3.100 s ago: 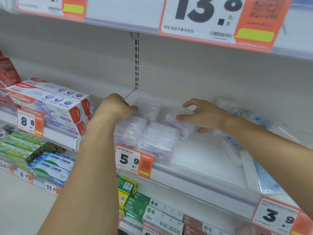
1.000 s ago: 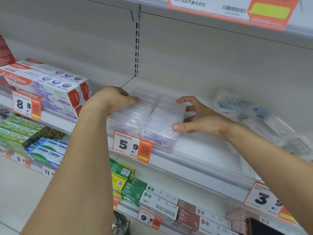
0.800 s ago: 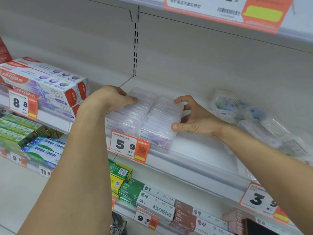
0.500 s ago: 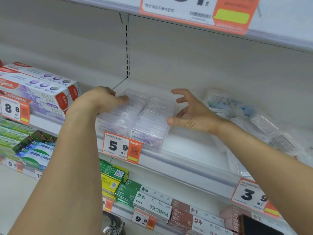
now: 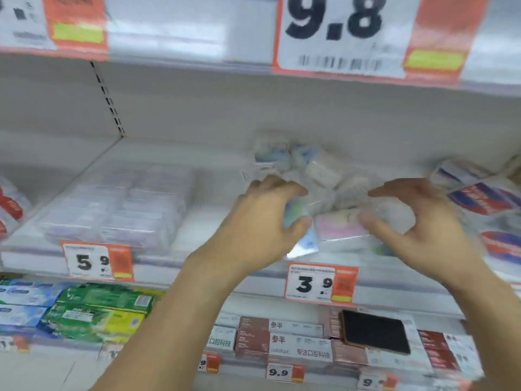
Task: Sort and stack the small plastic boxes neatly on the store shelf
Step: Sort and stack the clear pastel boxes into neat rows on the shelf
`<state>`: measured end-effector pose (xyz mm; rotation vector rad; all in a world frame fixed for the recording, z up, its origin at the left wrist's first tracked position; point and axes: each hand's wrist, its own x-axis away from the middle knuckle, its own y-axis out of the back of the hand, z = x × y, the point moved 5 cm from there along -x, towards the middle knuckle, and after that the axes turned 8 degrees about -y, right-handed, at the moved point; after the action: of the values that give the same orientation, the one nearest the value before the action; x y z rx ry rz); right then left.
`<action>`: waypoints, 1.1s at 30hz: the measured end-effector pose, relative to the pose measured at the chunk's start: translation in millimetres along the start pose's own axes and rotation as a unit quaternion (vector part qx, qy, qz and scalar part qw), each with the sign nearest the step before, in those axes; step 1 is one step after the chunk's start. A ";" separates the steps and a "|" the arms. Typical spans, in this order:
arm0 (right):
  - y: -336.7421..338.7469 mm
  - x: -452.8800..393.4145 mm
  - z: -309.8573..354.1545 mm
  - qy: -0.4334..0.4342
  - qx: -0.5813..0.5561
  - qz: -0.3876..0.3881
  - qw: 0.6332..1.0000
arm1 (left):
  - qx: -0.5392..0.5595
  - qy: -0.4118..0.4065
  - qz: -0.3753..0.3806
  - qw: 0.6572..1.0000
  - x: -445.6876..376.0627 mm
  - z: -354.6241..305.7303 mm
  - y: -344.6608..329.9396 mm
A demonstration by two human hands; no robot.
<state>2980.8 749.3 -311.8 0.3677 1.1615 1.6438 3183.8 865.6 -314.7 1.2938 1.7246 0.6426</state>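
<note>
Hands off the tidy block, onto the loose heap.
Stacked boxes (image 5: 118, 210) sit squared at centre left; left hand (image 5: 263, 221) grasps a packet (image 5: 306, 241), right hand (image 5: 417, 221) curls over the loose pile (image 5: 324, 176) centre right.

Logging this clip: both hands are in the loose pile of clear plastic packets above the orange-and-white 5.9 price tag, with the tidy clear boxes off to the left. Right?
Not quite. In the head view the left hand and right hand work in the loose pile of clear plastic packets above the orange-and-white 3.9 price tag. The 5.9 price tag sits under the tidy clear boxes to the left.
</note>
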 end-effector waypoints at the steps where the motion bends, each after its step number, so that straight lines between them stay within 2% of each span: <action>1: -3.8 3.6 -11.3 -0.011 0.020 0.019 1.000 | -0.013 0.003 0.039 0.999 -3.2 -4.9 -14.6; 4: -16.7 11.4 -33.4 -0.028 0.019 0.128 0.991 | -0.094 0.024 0.121 0.988 -11.5 -7.4 -45.5; 7: -26.0 13.4 -46.6 -0.036 0.020 0.193 0.980 | -0.173 0.021 0.103 0.979 -23.3 -8.9 -55.6; 11: -33.2 6.0 -49.6 -0.022 -0.004 0.157 0.987 | -0.167 0.032 0.069 0.983 -33.8 0.2 -59.8; 17: -53.4 -30.1 -44.3 -0.058 -0.098 0.110 0.987 | -0.169 0.026 -0.010 0.985 -50.9 6.4 -68.0; 21: -60.8 -46.6 -44.3 -0.072 -0.130 0.095 0.984 | -0.057 0.024 -0.021 0.998 -52.0 9.9 -68.6; 25: -52.3 -42.0 -47.2 -0.041 -0.211 0.085 0.973 | 0.042 0.066 -0.074 0.994 -44.1 10.8 -52.8; 29: -36.9 -31.1 -52.8 -0.024 -0.252 0.063 0.965 | 0.067 0.062 -0.078 0.993 -39.1 6.3 -35.7; 33: -21.7 -24.6 -55.2 -0.028 -0.311 0.033 0.949 | 0.078 0.030 -0.005 0.997 -30.4 4.7 -25.8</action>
<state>2963.7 699.9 -349.1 0.0439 0.5418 1.9423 3177.9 828.1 -327.8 1.3849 1.8583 0.5550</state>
